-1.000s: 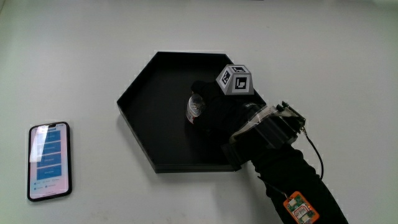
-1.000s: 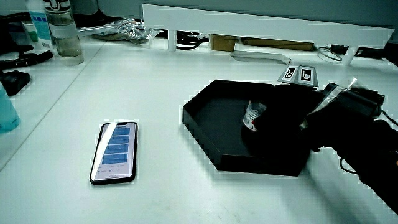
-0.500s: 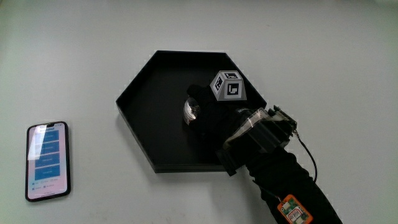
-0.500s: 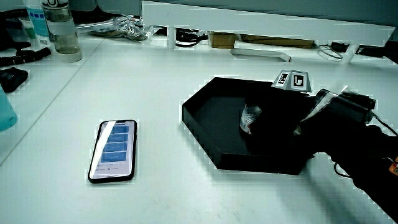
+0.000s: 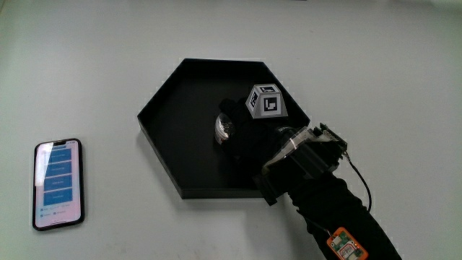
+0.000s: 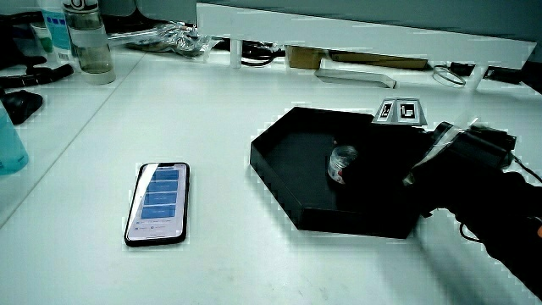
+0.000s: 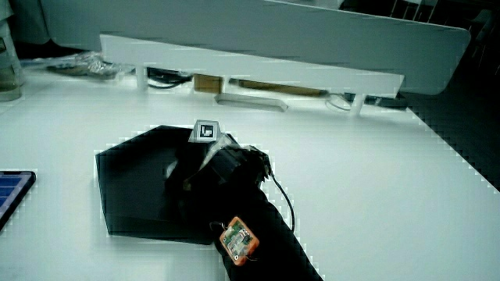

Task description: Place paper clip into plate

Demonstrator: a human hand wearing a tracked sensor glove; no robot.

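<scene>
A black hexagonal plate point(image 5: 155, 101) lies on the white table and shows in both side views point(image 6: 271, 169) point(image 7: 117, 156). Inside it stands a small clear round jar point(image 5: 226, 128) point(image 6: 341, 161) with a reddish label, its contents too small to make out. The hand point(image 5: 243, 128) reaches into the plate from the rim nearest the person, its fingers curled against the jar. The patterned cube point(image 5: 265, 101) sits on its back. In a side view the hand point(image 7: 207, 168) and forearm cover the jar.
A phone point(image 5: 58, 184) point(image 6: 157, 203) with a lit screen lies flat on the table beside the plate, a hand's width away. In a side view a clear bottle point(image 6: 88, 38) stands near the low white partition point(image 6: 339, 34), with cables and clutter at its foot.
The hand has shifted slightly deeper into the plate with the jar over the last second. In the last half second it barely moves.
</scene>
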